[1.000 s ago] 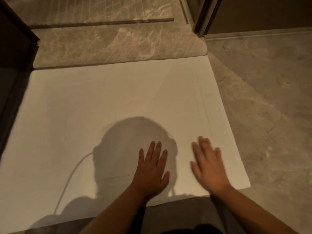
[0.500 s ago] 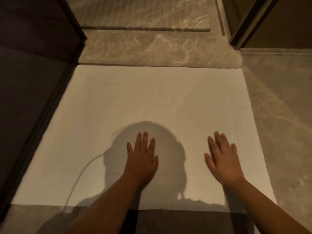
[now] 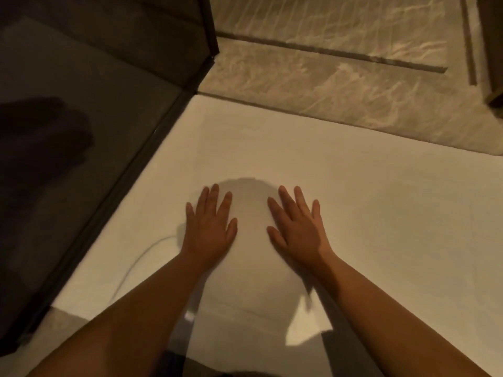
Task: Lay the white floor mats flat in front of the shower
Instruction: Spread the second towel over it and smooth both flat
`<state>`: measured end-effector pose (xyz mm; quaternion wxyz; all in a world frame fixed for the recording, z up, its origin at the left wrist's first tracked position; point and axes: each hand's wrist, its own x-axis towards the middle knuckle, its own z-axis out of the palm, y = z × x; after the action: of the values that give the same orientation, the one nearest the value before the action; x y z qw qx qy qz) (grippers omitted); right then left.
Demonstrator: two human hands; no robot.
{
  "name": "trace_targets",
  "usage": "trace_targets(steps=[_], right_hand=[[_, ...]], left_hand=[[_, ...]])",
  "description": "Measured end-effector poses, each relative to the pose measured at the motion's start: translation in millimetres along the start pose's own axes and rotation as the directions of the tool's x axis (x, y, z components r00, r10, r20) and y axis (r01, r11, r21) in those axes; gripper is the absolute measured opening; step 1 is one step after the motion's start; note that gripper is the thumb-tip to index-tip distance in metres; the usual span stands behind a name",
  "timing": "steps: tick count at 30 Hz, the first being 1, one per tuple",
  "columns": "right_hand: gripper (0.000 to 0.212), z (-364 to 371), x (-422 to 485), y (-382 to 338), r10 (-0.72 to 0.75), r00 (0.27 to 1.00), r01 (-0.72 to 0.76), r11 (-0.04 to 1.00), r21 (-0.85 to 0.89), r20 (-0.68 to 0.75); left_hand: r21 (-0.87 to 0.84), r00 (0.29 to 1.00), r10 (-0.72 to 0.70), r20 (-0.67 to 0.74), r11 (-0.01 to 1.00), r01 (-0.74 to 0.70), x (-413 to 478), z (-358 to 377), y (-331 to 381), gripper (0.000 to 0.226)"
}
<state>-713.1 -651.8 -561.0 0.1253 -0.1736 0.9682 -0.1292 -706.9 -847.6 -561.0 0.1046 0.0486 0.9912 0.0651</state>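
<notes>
The mat (image 3: pixel 353 213) lies spread flat on the floor, its far edge running along a marble sill (image 3: pixel 340 91) and its left edge running close along a dark frame (image 3: pixel 109 202) at floor level. Both hands rest palm-down on it, side by side, near its middle-left part. The left hand (image 3: pixel 209 227) is flat with fingers spread and pointing away from the person; it grasps nothing. The right hand (image 3: pixel 298 227) lies the same way just to the right of it, fingers splayed, released, with a bare strip of mat between the two thumbs. A rounded shadow (image 3: pixel 247 268) falls on the mat between and behind the hands, and a thin curved shadow line arcs to the left of the left wrist. Left of the left hand, beyond the frame, stands a dark glass panel (image 3: pixel 81 104). Ahead of the fingers, past the sill, veined marble floor (image 3: pixel 340 23) shows with a dark groove across it. Near the forearms the mat's near edge meets grey floor tile (image 3: pixel 54 338).
</notes>
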Motion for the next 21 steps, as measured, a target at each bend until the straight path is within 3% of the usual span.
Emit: trace_targets(steps=[4,8,21], right_hand=[[0.058,-3.7,42.9,-10.6,-0.098,0.995,0.098,0.995,-0.009,0.037],[0.054,-13.9,100.4,-26.8,-0.135,0.990,0.136,0.990,-0.033,0.036],[0.065,-31.6,253.2,-89.4,-0.085,0.989,0.086,0.996,-0.004,0.119]], left_hand=[[-0.057,0.994,-0.054,-0.098,0.997,0.049,17.1,-2.9,-41.7,0.061],[-0.037,0.992,-0.084,-0.092,0.996,0.081,29.4,-2.2,-48.4,0.066],[0.015,0.990,-0.087,-0.108,0.996,0.089,33.8,3.0,-59.2,0.067]])
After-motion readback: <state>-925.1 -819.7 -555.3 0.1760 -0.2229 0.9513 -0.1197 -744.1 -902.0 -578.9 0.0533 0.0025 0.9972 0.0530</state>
